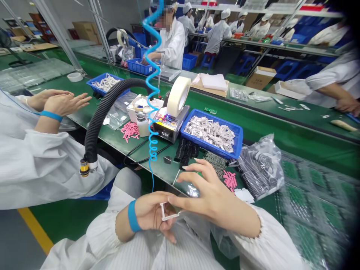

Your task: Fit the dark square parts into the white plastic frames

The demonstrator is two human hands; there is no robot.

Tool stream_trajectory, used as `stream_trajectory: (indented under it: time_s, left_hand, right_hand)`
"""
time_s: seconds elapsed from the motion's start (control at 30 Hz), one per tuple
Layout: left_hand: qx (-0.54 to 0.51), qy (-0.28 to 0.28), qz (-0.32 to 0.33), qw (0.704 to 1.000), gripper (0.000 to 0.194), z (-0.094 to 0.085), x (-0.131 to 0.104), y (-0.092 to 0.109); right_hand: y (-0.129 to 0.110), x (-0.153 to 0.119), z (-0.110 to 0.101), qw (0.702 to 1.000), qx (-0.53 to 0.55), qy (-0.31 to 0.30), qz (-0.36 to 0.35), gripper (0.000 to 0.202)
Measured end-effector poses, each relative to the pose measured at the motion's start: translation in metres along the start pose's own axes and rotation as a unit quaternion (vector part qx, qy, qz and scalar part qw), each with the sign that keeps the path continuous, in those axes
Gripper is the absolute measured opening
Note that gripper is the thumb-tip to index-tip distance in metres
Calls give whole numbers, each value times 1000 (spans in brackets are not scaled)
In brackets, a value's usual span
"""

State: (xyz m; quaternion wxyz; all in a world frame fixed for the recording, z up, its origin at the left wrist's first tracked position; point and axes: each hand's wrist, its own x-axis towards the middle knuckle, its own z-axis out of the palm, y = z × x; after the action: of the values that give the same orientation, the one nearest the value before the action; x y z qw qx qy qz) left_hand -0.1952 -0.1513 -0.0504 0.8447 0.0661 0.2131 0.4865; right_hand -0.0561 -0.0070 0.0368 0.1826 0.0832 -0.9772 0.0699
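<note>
"White frame (170, 216) — who's holding it, and where?"

"Left hand (147, 213) has it, in the near middle of the scene, fingers closed around it. Right hand (209, 197) bends in from the right, upper fingers loosely spread; its lowest fingertips are at the frame, but whether they pinch it I can't tell."

"How far along is it?"

"One piece in hand, nothing visibly fitted to it. Similar frames (210, 131) lie heaped in the blue tray (240, 141) farther off — finished or waiting, I can't say."

"What's it all made of?"

"Thin, squared-off, hard-looking plastic for the frame; stubby pink pieces (230, 180) nearer than the tray; a crinkled clear bag (272, 157) of dark strips (251, 169) to the right; a ribbed black hose (97, 116) arching at left."
</note>
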Motion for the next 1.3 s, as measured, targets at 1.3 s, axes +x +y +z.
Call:
stream_trajectory:
  time_s: [1.3]
  left_hand:
    - [64,36,188,979,40,8,17,2]
  right_hand:
    - [10,-103,31,687,302,250,611,40]
